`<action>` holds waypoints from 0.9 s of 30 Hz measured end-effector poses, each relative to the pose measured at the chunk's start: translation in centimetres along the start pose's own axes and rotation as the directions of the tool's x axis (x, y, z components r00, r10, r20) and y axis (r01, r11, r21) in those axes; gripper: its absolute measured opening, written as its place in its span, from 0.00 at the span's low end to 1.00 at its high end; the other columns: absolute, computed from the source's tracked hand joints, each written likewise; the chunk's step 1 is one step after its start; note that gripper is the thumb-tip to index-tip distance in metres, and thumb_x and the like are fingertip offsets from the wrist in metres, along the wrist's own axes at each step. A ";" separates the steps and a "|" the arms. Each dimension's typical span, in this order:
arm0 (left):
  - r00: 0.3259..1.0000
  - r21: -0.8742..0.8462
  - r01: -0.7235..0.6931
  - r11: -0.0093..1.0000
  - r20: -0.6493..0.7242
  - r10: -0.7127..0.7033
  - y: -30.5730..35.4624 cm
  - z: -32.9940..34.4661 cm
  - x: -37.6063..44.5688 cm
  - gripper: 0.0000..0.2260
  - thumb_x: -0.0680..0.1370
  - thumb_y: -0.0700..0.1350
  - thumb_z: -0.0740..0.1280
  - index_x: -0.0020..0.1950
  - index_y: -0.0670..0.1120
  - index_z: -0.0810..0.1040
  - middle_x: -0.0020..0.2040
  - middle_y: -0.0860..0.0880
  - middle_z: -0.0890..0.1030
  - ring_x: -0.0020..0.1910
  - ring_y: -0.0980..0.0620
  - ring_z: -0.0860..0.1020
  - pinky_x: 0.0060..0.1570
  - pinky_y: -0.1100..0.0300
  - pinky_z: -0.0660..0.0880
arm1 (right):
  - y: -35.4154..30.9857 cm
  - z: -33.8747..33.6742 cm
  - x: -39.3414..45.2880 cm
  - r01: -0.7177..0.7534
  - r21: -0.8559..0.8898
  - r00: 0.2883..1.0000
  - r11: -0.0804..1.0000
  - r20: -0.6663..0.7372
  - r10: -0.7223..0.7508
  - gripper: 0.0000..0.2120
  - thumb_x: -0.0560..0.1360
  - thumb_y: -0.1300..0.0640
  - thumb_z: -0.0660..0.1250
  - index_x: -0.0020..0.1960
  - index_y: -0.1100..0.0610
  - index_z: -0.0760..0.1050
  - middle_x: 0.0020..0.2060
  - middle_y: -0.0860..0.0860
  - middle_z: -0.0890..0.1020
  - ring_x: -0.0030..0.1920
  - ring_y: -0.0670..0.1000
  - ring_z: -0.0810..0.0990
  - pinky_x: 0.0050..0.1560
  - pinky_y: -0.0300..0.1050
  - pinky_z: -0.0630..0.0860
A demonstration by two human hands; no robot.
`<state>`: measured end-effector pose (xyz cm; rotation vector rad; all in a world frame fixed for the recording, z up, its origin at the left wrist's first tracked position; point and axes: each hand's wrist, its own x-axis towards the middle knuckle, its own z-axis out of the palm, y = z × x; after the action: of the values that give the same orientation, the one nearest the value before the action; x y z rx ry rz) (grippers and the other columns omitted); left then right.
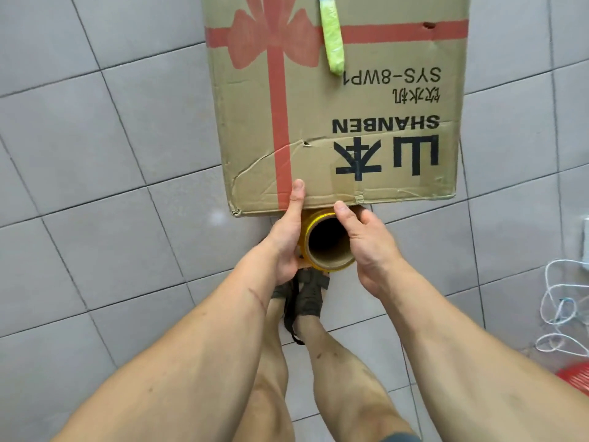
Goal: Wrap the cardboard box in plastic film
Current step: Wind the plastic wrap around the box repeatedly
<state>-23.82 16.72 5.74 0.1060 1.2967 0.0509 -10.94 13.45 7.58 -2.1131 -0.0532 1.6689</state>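
White cord (561,311) lies on the floor right of my hands; both hands (287,237) (366,240) grip the film roll (328,244) against the box (338,116), left thumb on top.

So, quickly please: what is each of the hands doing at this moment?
Left hand: grips the film roll, thumb pressing on the cardboard box.
Right hand: holds the roll's other side.

Both forearms bare, extended forward and down, converging near centre. Left hand (285,237) on left side of roll (328,242), fingers curled beneath it, thumb stretched straight forward, tip resting on near edge of box (338,122). Right hand (366,244) on right side of roll, fingers wrapped round far side, thumb pointing forward at box edge. Bare legs below, feet together under hands.
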 end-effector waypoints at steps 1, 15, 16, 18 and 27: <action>1.000 0.068 -0.003 0.998 -0.014 0.004 0.0 0.4 0.0 0.50 0.63 0.86 0.65 0.69 0.50 0.85 0.61 0.45 0.90 0.64 0.42 0.86 0.72 0.40 0.79 | 0.0 -0.4 0.0 -0.009 0.020 1.000 1.000 -0.015 0.009 0.42 0.68 0.35 0.72 0.74 0.55 0.66 0.65 0.53 0.79 0.63 0.51 0.77 0.62 0.49 0.75; 0.998 0.100 -0.016 0.995 -0.058 0.022 -1.0 3.6 0.5 0.52 0.61 0.87 0.66 0.66 0.47 0.84 0.61 0.42 0.89 0.64 0.41 0.86 0.73 0.40 0.78 | 0.6 -3.7 -0.3 -0.015 0.040 1.000 0.999 0.021 0.014 0.34 0.74 0.38 0.69 0.74 0.54 0.67 0.65 0.50 0.78 0.64 0.49 0.76 0.56 0.41 0.71; 0.992 0.155 -0.035 0.987 -0.114 0.053 -0.9 4.2 0.4 0.47 0.66 0.85 0.65 0.64 0.47 0.84 0.62 0.43 0.88 0.65 0.42 0.85 0.74 0.41 0.77 | 0.9 -3.9 -0.4 -0.016 0.040 1.000 0.999 0.020 0.015 0.42 0.69 0.32 0.70 0.75 0.53 0.66 0.66 0.51 0.78 0.65 0.50 0.75 0.62 0.44 0.71; 0.971 0.191 -0.082 0.978 -0.204 0.121 -0.9 5.0 0.7 0.39 0.75 0.80 0.63 0.64 0.47 0.83 0.63 0.42 0.87 0.64 0.42 0.84 0.75 0.42 0.76 | 1.5 -4.0 -0.3 -0.023 0.051 0.999 0.998 0.041 0.021 0.53 0.57 0.22 0.69 0.74 0.49 0.67 0.65 0.50 0.79 0.65 0.50 0.76 0.68 0.52 0.69; 0.996 0.065 0.011 0.998 -0.090 -0.005 -2.9 7.1 0.7 0.59 0.58 0.85 0.59 0.70 0.42 0.83 0.60 0.39 0.89 0.61 0.39 0.88 0.64 0.44 0.84 | 1.9 -7.1 0.1 -0.031 -0.060 0.999 0.998 0.043 0.033 0.36 0.78 0.38 0.63 0.79 0.53 0.58 0.73 0.51 0.69 0.71 0.50 0.69 0.59 0.41 0.64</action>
<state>-16.89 13.60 6.63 0.1560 1.3885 0.0068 -4.77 9.51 7.96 -2.1314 -0.0837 1.7526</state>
